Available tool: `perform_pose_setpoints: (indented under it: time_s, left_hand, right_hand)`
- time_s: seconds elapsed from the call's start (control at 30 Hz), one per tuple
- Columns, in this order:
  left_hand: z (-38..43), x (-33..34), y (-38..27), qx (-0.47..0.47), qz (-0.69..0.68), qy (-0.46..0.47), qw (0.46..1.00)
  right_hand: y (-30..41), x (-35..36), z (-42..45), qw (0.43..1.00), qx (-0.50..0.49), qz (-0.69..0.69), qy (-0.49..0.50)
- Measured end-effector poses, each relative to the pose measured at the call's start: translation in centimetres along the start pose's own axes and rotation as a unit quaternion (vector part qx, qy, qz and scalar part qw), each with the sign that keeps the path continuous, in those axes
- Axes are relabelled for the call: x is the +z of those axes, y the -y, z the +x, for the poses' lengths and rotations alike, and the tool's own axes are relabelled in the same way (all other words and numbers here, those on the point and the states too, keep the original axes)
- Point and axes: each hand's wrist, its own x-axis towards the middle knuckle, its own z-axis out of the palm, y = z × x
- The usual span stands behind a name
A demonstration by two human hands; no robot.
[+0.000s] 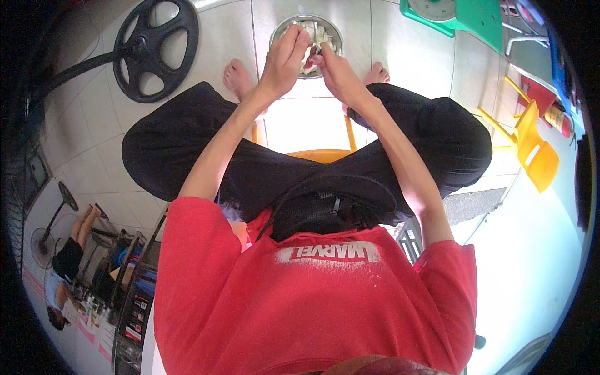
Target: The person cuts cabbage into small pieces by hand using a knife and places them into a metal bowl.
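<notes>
A round metal bowl (341,50) stands on the tiled floor between my feet, with whitish cut pieces (323,35) inside. Over it, my left hand (287,56) pinches something small between thumb and fingers; what it is cannot be made out. My right hand (341,75) meets it there, closed around what looks like the handle of a small knife (315,32), whose thin pale blade points away from me. A reddish piece (310,61) shows between the two hands, and I cannot tell which one holds it. My fingers hide part of the bowl.
A black stand-fan base (154,51) is at the left. To the right are a green dial scale (476,18) and a yellow plastic chair (534,145). I sit on an orange-yellow seat (318,154). Another person (65,267) stands far left beside a shelf (136,300).
</notes>
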Motion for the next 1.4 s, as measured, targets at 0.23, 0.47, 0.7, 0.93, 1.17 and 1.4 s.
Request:
perform_pose_setpoints:
  time_s: [0.23,0.47,0.7,0.93,1.17,1.4]
  left_hand:
    - [0.0,-0.3,-0.1,-0.037,-0.001,0.007,0.999]
    - [0.5,-0.5,0.2,-0.017,0.020,-0.043,0.999]
    - [0.6,-0.6,-0.3,-0.003,0.025,-0.059,0.998]
    - [0.6,-0.6,-0.4,0.003,0.024,-0.051,0.998]
    - [0.6,-0.7,0.1,0.004,0.011,-0.051,0.999]
    - [0.7,-0.6,0.3,0.008,-0.007,-0.060,0.998]
  right_hand:
    - [-1.0,0.1,-0.1,0.999,0.001,0.005,-0.033]
    - [-0.7,0.2,-0.2,0.999,0.032,-0.025,-0.002]
    - [0.2,0.1,-0.3,0.998,0.033,-0.048,0.030]
    - [0.2,0.1,-0.4,0.997,0.039,-0.054,0.032]
    - [-0.1,0.2,-0.5,0.998,0.020,-0.060,0.029]
    - [0.1,0.1,-0.5,0.997,0.023,-0.063,0.039]
